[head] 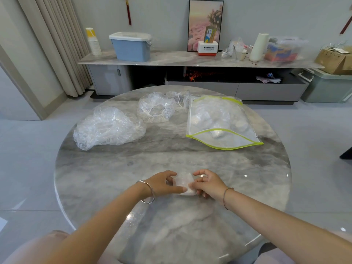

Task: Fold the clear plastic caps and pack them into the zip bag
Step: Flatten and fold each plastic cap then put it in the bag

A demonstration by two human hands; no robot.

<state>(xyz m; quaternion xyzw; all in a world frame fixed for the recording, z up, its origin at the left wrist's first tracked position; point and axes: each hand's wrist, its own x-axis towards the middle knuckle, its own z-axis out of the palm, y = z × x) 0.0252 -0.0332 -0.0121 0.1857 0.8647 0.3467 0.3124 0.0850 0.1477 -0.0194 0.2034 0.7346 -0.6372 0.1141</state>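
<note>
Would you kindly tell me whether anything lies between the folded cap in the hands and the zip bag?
Nothing visible does: only bare table separates the folded cap, gripped by left hand and right hand, from the zip bag. Loose caps lie off to the left.

The round table (133, 168) is grey-and-white marble, crossed by darker grey veins. On its far right part the zip bag (219, 119) is clear with a lime-yellow border. On its far left part the loose caps (108, 128) are transparent. Towards its near edge the folded cap (183, 184) looks milky white. Beyond the table a storage box (131, 48) is blue with a white lid, a framed picture (205, 25) pink.
</note>
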